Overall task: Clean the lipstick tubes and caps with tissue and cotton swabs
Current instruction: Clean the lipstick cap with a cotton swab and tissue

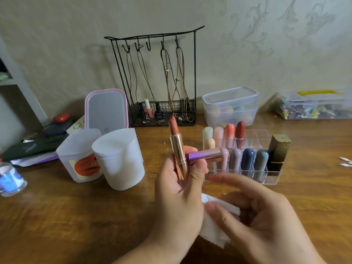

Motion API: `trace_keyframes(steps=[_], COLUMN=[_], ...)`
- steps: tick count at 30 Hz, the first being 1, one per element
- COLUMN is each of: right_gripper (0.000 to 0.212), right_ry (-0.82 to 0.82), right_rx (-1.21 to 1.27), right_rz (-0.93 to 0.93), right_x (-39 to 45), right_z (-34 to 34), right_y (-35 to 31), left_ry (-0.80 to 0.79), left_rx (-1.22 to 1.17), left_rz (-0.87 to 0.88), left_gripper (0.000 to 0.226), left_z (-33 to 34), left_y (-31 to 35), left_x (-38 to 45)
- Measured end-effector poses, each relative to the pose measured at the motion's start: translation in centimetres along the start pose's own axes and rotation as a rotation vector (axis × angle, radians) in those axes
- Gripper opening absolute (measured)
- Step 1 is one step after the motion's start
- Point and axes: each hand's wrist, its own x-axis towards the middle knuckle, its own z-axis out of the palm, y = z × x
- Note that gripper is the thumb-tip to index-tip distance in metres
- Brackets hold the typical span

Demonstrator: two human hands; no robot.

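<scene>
- My left hand [179, 189] gripped the opened lipstick tube [178, 149] upright, fingers curled round its gold base; the reddish-brown bullet stood wound out above the casing, tilted slightly leftwards
- The same hand also held the purple metallic cap [204, 156], lying sideways between thumb and fingers, pointing right, touching the tube's lower part
- My right hand [255, 212] was blurred; its fingers were partly curled, the thumb pressed on a white tissue [213, 231] which lay bunched between the two hands, above the wooden table [76, 216]; I could not tell for certain whether the fingers pinched it or only rested on it
- Just behind my hands stood a clear acrylic organiser [266, 138] holding rounded lipsticks in pastel, coral, red, blue and grey shades; a dark glittered gold-topped lipstick [278, 155] stood at its right end
- Cotton swabs [345, 161] lay near the table's right edge, well apart from my hands
- Left of my hands stood two frosted white containers [118, 159], one bearing an orange label; behind them a pink-rimmed mirror [106, 109] and a black wire rack [162, 77] hung with cords
</scene>
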Motion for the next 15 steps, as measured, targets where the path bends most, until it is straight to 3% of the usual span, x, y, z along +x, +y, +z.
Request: trace_keyframes(steps=[3, 6, 9, 12, 15], right_gripper=[0.019, 0.013, 0.016, 0.028, 0.033], right_ry=[0.063, 0.112, 0.118, -0.01, 0.0], right_rx=[-0.213, -0.318, -0.174, 0.026, 0.045], right_rz=[-0.141, -0.248, -0.164, -0.006, 0.003], right_x=[0.27, 0.2, 0.01, -0.07, 0.19], right_z=[-0.08, 0.11, 0.06, -0.2, -0.3], right_y=[-0.09, -0.24, -0.28, -0.3, -0.27], left_ry=[-0.023, -0.064, -0.053, -0.023, -0.051], left_rx=[-0.022, 0.014, 0.021, -0.009, -0.071], left_rz=[-0.022, -0.015, 0.012, -0.008, -0.049], left_gripper=[0.011, 0.012, 0.011, 0.012, 0.013], left_z=[-0.01, -0.05, -0.05, -0.15, -0.1], left_y=[-0.02, -0.26, -0.03, 0.17, 0.05], left_x=[-0.15, -0.28, -0.16, 0.04, -0.09])
